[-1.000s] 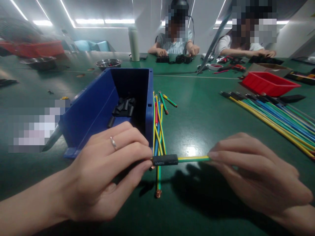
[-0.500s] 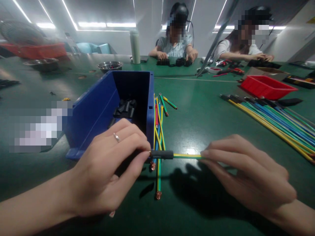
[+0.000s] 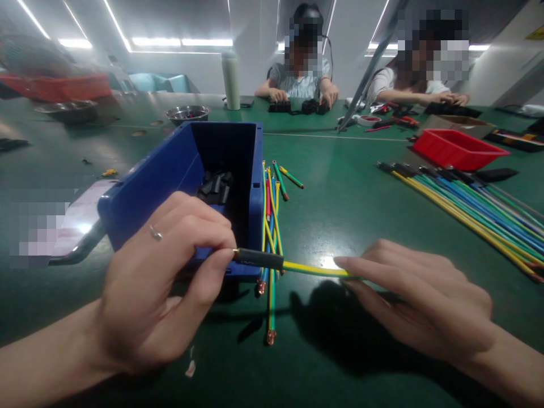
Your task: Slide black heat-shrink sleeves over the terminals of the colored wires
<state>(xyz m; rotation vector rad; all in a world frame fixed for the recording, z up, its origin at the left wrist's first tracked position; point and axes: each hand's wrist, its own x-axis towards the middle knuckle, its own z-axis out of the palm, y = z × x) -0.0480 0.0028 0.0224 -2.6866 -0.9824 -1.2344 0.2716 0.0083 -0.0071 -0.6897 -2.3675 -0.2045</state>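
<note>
A yellow-green wire [image 3: 314, 269] stretches between my two hands, with a black heat-shrink sleeve [image 3: 260, 258] around its left part. My left hand [image 3: 170, 277] pinches the wire's left end between thumb and forefinger, where a bit of metal shows beside the sleeve. At the other end, my right hand [image 3: 420, 306] has its thumb and fingers loosely about the wire, whose tip is hidden among them. Below lie several short wires [image 3: 272, 226] with copper ends, along the right side of a blue bin [image 3: 147, 184]. Black sleeves [image 3: 216, 187] lie inside the bin.
A phone [image 3: 85, 218] lies left of the bin. Long wires [image 3: 463, 215] lie bundled at the right, near a red tray [image 3: 461, 150]. A metal bowl [image 3: 187, 114] and a pale bottle [image 3: 230, 82] stand farther back. Two people [image 3: 300, 79] work across the table.
My left hand has moved left and slightly up with the wire's end and the sleeve. The wire now slopes down to the right. My right hand's forefinger has straightened along the wire.
</note>
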